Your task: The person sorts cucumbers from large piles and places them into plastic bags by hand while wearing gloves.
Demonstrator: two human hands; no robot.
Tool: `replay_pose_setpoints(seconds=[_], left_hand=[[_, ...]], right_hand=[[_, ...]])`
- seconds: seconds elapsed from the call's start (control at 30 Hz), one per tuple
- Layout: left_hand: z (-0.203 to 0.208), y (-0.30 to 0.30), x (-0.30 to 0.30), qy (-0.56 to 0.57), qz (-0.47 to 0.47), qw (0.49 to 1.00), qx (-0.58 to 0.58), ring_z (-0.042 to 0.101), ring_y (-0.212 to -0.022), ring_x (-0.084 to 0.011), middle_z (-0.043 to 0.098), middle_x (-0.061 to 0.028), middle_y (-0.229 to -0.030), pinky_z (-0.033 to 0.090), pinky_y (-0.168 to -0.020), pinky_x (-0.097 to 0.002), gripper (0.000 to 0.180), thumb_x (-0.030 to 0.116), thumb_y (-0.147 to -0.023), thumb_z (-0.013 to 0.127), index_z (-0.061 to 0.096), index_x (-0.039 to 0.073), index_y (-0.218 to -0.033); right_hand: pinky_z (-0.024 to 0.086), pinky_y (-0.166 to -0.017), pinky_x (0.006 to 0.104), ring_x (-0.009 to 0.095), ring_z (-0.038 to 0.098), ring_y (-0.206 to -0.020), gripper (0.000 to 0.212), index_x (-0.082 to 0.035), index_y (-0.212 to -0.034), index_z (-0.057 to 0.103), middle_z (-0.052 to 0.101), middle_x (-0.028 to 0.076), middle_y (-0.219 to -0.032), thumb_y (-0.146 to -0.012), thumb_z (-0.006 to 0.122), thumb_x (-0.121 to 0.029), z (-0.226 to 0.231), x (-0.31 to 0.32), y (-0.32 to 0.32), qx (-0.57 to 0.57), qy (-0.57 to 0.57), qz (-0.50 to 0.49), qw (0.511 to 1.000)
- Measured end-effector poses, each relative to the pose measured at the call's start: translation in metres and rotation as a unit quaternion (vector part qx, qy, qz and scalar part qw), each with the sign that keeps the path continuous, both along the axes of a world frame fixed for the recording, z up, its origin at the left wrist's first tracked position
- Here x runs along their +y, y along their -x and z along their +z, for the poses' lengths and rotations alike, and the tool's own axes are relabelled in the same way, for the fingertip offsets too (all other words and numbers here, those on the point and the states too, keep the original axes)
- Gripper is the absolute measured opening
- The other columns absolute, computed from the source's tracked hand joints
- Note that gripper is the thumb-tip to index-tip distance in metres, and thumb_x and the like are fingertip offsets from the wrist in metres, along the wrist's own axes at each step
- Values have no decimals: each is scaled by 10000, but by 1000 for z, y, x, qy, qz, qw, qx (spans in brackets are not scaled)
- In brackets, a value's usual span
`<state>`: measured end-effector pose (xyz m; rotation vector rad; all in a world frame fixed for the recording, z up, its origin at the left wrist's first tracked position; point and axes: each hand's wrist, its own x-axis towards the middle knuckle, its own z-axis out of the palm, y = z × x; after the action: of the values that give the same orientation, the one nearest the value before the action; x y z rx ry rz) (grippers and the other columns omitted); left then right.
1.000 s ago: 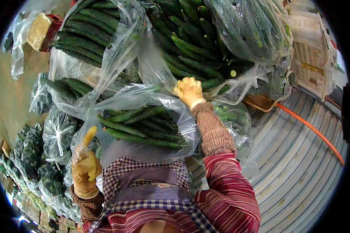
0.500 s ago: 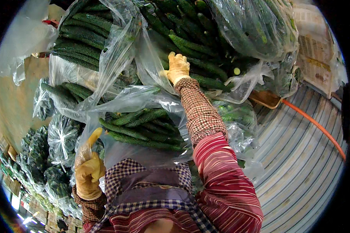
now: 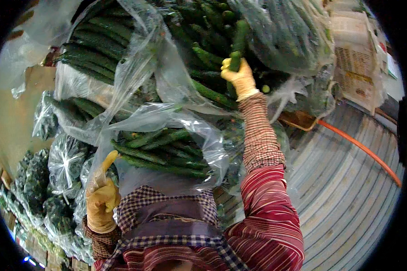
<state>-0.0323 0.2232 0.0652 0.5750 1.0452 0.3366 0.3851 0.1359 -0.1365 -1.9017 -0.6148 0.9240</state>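
Note:
My right hand [image 3: 240, 77], in a yellowish glove, is closed around a dark green cucumber [image 3: 239, 38] over the far pile of cucumbers [image 3: 203, 49]. The cucumber stands up out of the grip, pointing away from me. At the near left, my left hand [image 3: 102, 198], gloved too, has its lower fingers curled on the edge of a clear plastic bag [image 3: 216, 151], the index finger stretched out along it. Several cucumbers [image 3: 163, 151] lie in this bag, right in front of my checked apron [image 3: 140, 203].
At the far left, more cucumbers [image 3: 97, 43] lie under clear film. Filled plastic bags [image 3: 68, 162] stand along the left. Another plastic-covered heap [image 3: 280, 36] rises at the far right, beside a pale crate [image 3: 355, 67]. An orange hose [image 3: 362, 147] crosses the ridged floor [image 3: 343, 194].
My right hand has moved rightward over the pile and now grips a cucumber, lifted upright. The open bag's right edge has shifted slightly outward. My left hand stays nearly in place.

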Motion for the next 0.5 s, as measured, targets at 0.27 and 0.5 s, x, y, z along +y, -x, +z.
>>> replay_pose_setpoints(seconds=[0.27, 0.5], left_hand=[[-2, 6, -6, -2, 3, 1000, -31, 296, -352, -10, 335, 90, -461, 232, -336, -167, 753, 243, -824, 620, 242, -108, -1372], [1, 9, -1, -6, 44, 999, -12, 289, -367, -22, 319, 72, -493, 229, -348, -162, 743, 169, -774, 543, 220, -108, -1384]], right_hand=[[361, -1009, 549, 281, 552, -1039, 653, 94, -1252, 423, 577, 94, -1007, -731, 643, -232, 143, 7, -45, 335, -385, -42, 859], [524, -745, 390, 221, 601, -813, 645, 118, -1200, 451, 590, 104, -857, -759, 604, -327, 205, 31, 74, 283, -299, 84, 907]])
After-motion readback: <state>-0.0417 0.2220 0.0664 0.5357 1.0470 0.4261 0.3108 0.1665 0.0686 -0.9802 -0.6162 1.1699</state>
